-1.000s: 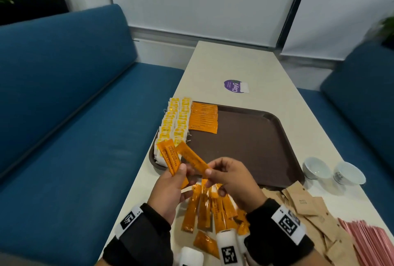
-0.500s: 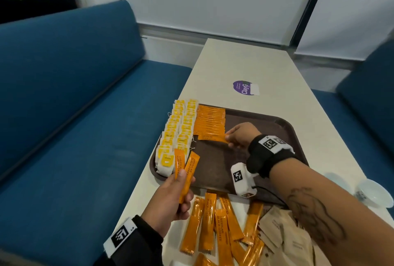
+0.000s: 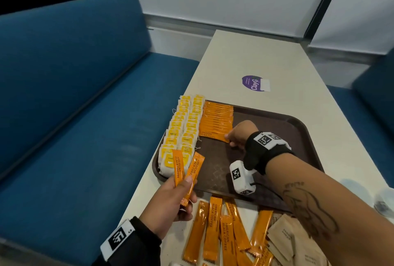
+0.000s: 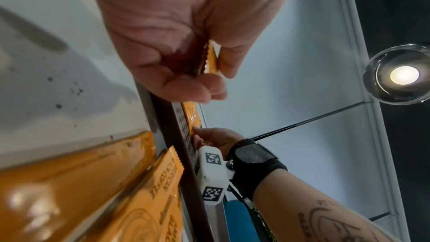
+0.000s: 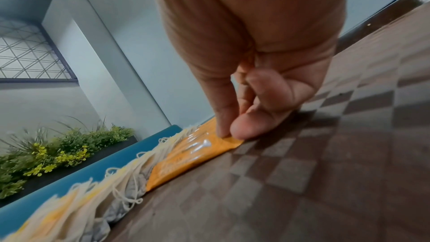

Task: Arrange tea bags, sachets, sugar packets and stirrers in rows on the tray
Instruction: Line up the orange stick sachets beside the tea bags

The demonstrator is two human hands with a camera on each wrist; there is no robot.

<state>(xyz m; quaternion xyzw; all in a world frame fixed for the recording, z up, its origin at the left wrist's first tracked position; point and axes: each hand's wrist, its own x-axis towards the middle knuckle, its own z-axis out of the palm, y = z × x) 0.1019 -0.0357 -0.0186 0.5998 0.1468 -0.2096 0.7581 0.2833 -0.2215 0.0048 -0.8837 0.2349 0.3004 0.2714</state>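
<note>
Your left hand (image 3: 170, 199) grips two orange coffee sachets (image 3: 186, 169) upright over near left corner of brown tray (image 3: 294, 120). Your right hand (image 3: 239, 134) pinches end of nearest sachet (image 3: 213, 135) in orange row (image 3: 217, 116) on tray, beside two rows of tea bags (image 3: 183, 129). Loose sachets (image 3: 215, 233) and brown packets (image 3: 296, 242) lie on table (image 3: 255, 56), near tray's front edge.

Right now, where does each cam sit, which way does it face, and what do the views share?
Head: worn high, looks forward and down at the tray; both hands and forearms show.
Left wrist: under the left hand, looks along its fingers holding coffee sachets.
Right wrist: along the right hand, low over the tray floor.
Shared: all three show the right hand pinching the nearest sachet in the row.
</note>
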